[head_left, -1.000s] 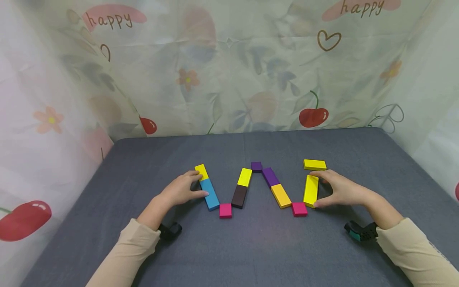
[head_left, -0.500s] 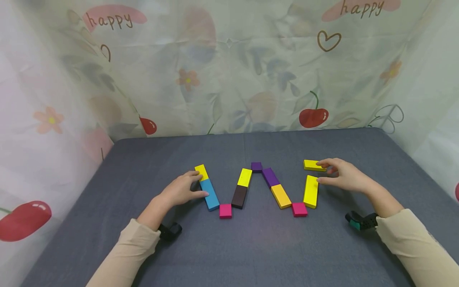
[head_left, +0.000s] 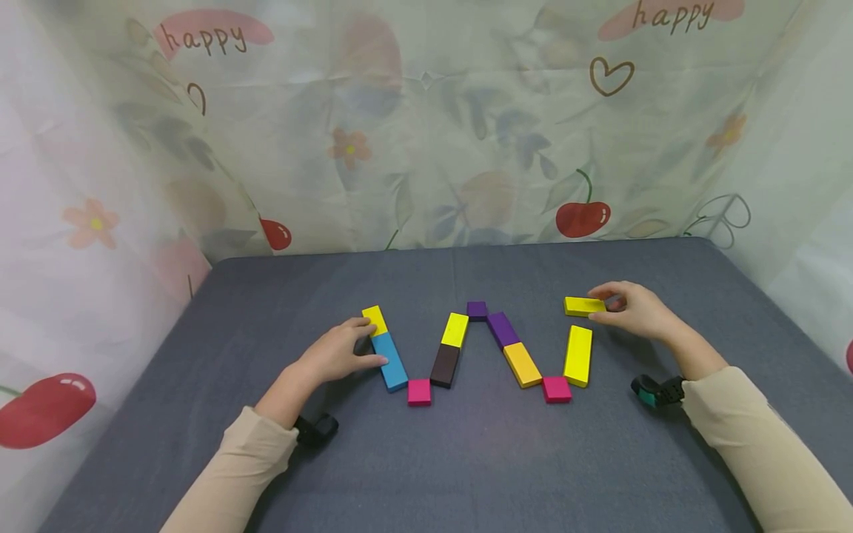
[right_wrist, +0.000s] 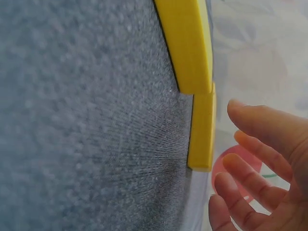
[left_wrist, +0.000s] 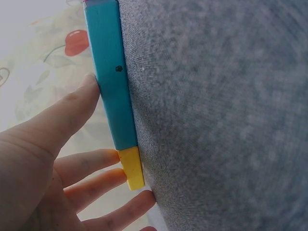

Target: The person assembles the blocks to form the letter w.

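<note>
My left hand [head_left: 340, 349] lies beside a blue block [head_left: 389, 361] and the short yellow block [left_wrist: 131, 167] at its far end. In the left wrist view the thumb reaches the blue block's side and two fairly straight fingertips meet the yellow one. At the back right, my right hand [head_left: 633, 307] has its thumb and fingers spread near the right end of a yellow block [head_left: 583, 306] lying crosswise. The right wrist view shows a gap between the thumb and that block. Nearer to me lies a longer yellow block [head_left: 577, 357], slightly slanted.
Between the hands, a zigzag of blocks runs over the dark grey cloth [head_left: 453, 459]: two pink squares, such as the left one [head_left: 419, 392], a dark brown block [head_left: 444, 366], a yellow one, two purple ones and an orange block [head_left: 523, 364]. A printed curtain [head_left: 426, 148] hangs behind.
My right hand has let go of the longer yellow block and moved away from me, to the end of the crosswise yellow block. The left hand and the blocks have stayed in place.
</note>
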`<state>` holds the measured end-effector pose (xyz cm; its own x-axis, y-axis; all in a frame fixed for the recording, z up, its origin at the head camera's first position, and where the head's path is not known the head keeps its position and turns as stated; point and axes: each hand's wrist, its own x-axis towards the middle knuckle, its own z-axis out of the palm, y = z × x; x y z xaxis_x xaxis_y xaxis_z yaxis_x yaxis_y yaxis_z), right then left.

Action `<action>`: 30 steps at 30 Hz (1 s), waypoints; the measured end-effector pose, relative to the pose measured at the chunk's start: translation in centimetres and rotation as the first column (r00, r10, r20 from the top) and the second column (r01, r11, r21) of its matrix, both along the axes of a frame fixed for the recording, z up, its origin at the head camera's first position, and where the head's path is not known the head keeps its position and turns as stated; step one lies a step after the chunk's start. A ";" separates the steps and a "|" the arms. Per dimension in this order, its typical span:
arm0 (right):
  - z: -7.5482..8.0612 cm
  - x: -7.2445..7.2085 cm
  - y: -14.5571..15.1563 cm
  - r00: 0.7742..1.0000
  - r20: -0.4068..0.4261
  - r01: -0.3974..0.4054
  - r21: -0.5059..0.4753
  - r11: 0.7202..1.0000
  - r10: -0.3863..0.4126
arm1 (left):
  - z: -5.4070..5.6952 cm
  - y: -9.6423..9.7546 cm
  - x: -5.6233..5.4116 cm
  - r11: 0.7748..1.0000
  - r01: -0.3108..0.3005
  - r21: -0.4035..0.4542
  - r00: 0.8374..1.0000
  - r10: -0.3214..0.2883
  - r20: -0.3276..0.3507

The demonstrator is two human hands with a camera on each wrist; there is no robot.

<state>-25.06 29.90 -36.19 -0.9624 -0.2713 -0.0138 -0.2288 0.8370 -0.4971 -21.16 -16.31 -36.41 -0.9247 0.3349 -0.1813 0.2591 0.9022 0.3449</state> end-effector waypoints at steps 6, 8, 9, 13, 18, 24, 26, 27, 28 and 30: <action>-0.3 -0.6 -0.1 1.000 -0.019 -0.016 0.006 1.000 0.016 | 0.1 0.0 0.0 1.000 0.002 0.007 1.000 -0.002 0.000; -0.4 -0.9 -0.1 0.999 -0.023 -0.024 0.010 1.000 0.024 | 0.1 0.0 0.0 1.000 0.002 0.007 1.000 -0.002 -0.004; -0.4 -1.0 -0.1 0.999 -0.025 -0.027 0.011 1.000 0.027 | 0.1 0.0 0.0 1.000 0.002 0.007 1.000 -0.002 -0.005; -0.5 -1.2 -0.1 0.999 -0.020 -0.032 0.016 0.999 0.032 | 0.1 0.0 0.0 1.000 -0.001 0.005 1.000 0.001 -0.005; -0.7 -1.5 0.0 1.000 -0.004 -0.031 0.026 0.999 0.031 | 0.1 0.0 0.0 1.000 0.000 0.000 1.000 0.000 -0.004; -1.0 -1.7 0.2 1.000 0.010 -0.025 0.034 0.999 0.025 | 0.1 0.0 0.0 1.000 -0.001 0.000 1.000 0.001 0.000; -1.1 -1.8 0.3 1.000 0.011 -0.024 0.037 0.999 0.023 | 0.1 0.1 0.0 1.000 -0.004 0.000 1.000 0.004 0.002; -1.1 -1.8 0.3 1.000 0.012 -0.024 0.039 0.999 0.023 | 0.1 0.1 0.1 1.000 -0.003 0.000 1.000 0.003 0.001; -1.1 -1.8 0.3 1.000 0.013 -0.024 0.040 0.999 0.023 | 0.1 0.1 0.1 1.000 -0.003 -0.001 1.000 0.003 0.001; -1.1 -1.8 0.3 1.000 0.014 -0.025 0.040 0.999 0.025 | 0.1 0.1 0.1 1.000 -0.002 -0.002 1.000 0.002 -0.001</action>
<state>-26.89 30.18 -37.29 -0.9549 -0.2943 -0.0379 -0.2436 0.8504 -0.4664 -21.10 -16.21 -36.31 -0.9256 0.3323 -0.1813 0.2574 0.9036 0.3425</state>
